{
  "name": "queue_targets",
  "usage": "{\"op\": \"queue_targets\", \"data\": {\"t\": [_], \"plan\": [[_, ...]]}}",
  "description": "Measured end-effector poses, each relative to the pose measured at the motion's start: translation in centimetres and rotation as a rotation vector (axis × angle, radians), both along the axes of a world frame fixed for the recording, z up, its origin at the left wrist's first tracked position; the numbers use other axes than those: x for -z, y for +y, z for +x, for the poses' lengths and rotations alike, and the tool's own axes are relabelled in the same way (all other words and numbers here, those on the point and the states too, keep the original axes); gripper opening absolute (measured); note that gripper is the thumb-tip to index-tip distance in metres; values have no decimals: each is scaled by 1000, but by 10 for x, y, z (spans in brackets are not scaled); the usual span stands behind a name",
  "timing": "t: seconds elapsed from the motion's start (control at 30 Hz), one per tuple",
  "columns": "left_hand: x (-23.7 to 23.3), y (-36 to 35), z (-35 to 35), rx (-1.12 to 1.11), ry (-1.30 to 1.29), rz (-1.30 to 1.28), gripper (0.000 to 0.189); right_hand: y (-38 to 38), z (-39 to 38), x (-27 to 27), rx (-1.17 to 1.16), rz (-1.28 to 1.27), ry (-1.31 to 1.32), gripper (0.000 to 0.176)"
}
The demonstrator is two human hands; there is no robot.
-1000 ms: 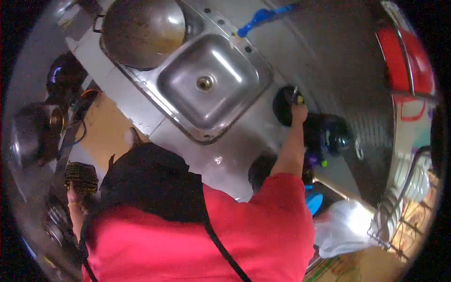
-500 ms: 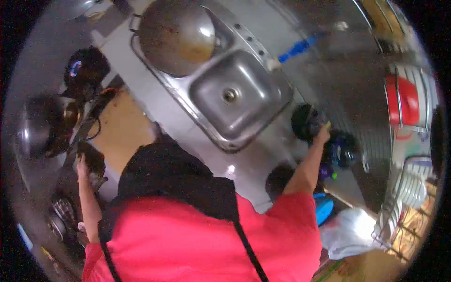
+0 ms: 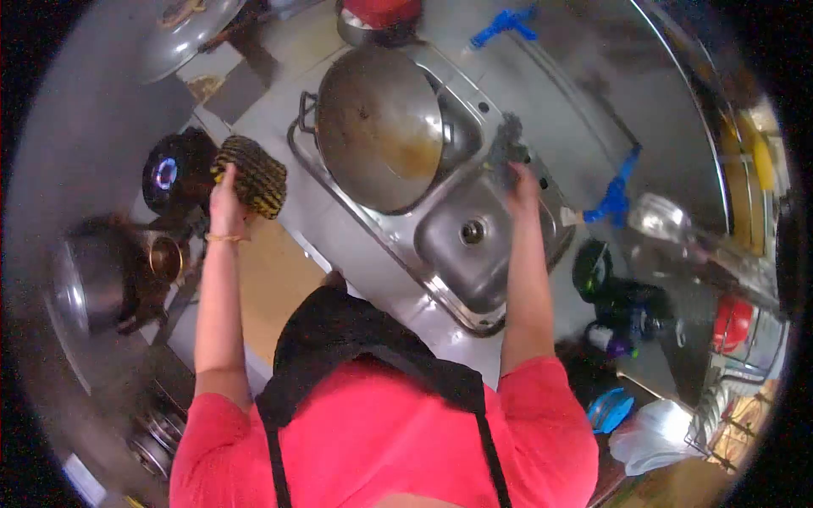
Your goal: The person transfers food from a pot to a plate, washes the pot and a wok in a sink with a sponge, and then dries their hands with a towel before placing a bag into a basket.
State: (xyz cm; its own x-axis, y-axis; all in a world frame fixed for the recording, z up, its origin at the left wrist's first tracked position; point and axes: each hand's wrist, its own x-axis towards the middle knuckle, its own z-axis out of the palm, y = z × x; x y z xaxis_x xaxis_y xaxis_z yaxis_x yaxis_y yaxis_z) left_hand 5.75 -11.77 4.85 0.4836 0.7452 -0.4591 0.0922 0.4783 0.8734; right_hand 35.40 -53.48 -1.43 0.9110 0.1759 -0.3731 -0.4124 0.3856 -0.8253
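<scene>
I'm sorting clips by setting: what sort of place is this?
A kitchen, probably its washing-up corner: a steel sink with a big wok resting in one basin, a gas burner lit blue nearby, and a yellow-and-black scrubbing pad in the left hand.

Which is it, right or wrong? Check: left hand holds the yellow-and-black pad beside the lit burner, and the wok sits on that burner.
Wrong on the wok: the head view shows it resting in the sink, not on the burner. The left hand holds the pad beside it.
</scene>
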Motion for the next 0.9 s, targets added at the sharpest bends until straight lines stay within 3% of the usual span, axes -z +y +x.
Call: {"op": "queue_targets", "data": {"t": [0.03,0.13,0.17,0.2,0.23,0.27,0.4,0.53,0.67,0.73,0.8,0.83,0.9], "plan": [[-10,-1,22,80,46,169,39,29,14,3,6,14,-5,23],[30,40,73,75,94,128,36,91,55,25,-127,-225,-67,25],[42,56,81,152,236,135,33,105,62,33,-109,-233,-56,25],[15,38,101,75,101,81,35,117,66,45,-194,-556,-183,28],[26,45,104,122,156,157,36,126,63,57,-283,-880,-305,32],[35,52,110,169,208,237,37,133,57,70,-270,-887,-288,32],[43,57,123,263,214,154,39,164,11,123,-657,-1187,-516,44],[59,60,123,322,259,127,37,193,-52,134,-993,-1395,-614,50],[45,46,130,306,187,-8,39,184,-80,151,-1081,-1314,-687,41],[52,48,128,307,190,-46,39,172,-72,188,-1067,-1206,-637,36],[69,54,120,413,296,7,43,150,-65,235,-1189,-903,-773,30],[69,54,119,414,304,6,43,158,-65,214,-1190,-898,-767,30],[68,50,118,479,191,67,52,172,-61,172,-1030,-461,-138,27]]}}
